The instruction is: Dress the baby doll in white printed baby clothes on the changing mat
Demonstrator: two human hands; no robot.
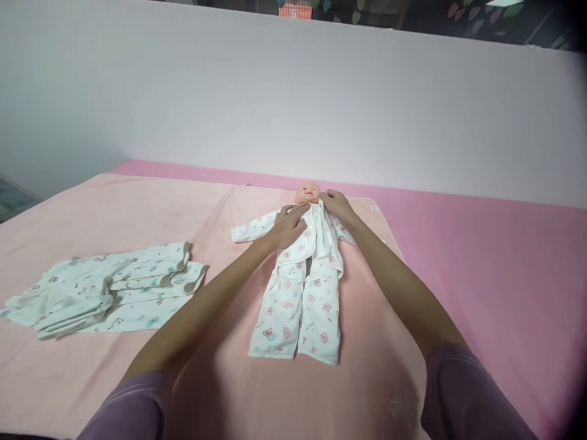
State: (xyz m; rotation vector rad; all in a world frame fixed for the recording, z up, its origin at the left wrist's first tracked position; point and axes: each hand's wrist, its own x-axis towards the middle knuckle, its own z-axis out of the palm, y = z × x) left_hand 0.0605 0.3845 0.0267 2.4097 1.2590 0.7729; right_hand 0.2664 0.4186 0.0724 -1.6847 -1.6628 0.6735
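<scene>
before a plain white wall (293, 110), on a peach-pink cloth (206, 211), a bald plastic doll (309, 191) lies face-up in a white, pink-printed cotton shirt (298, 250) and matching trousers (282, 308); my left hand (288, 227) rests unclenched on the shirt, my right hand (338, 205) curls beside the neck, its grip i cannot tell.

doll (309, 190): on its back | white printed top (300, 250): worn, front open, sleeves spread | matching trousers (280, 311): worn
</scene>
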